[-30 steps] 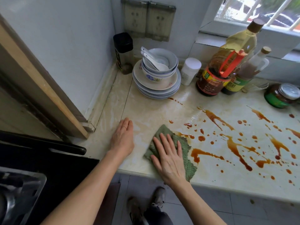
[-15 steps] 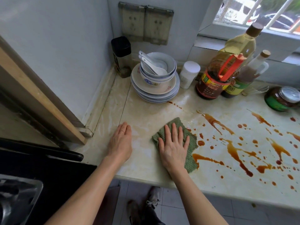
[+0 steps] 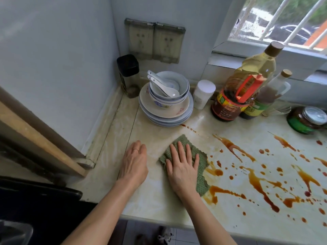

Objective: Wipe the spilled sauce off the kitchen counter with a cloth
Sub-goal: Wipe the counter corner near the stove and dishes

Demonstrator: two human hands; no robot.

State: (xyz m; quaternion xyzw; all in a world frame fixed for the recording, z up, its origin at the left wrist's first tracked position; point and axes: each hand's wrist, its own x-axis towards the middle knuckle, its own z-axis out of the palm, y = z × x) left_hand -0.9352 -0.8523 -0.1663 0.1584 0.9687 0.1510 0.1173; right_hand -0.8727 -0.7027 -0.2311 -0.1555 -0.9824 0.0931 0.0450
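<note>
Left hand [image 3: 134,163]: your fingers lie straight, flat on the counter [image 3: 155,202], holding nothing.
Dishes [image 3: 166,110]: stacked behind your hands.
Right hand [image 3: 182,167]: your fingers are spread flat, pressing the cloth [image 3: 203,172].
Cloth: green, under your palm, right edge touching the sauce [image 3: 254,180].
Sauce: brown streaks and drops across the counter's right side.

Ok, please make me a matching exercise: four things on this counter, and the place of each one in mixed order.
1 cloth
2 spoons
3 left hand
4 jar

A in the top bowl
B far right of the counter
C under the right hand
D flat on bare counter, left of the cloth

Pairs: 1-C, 2-A, 3-D, 4-B
</note>
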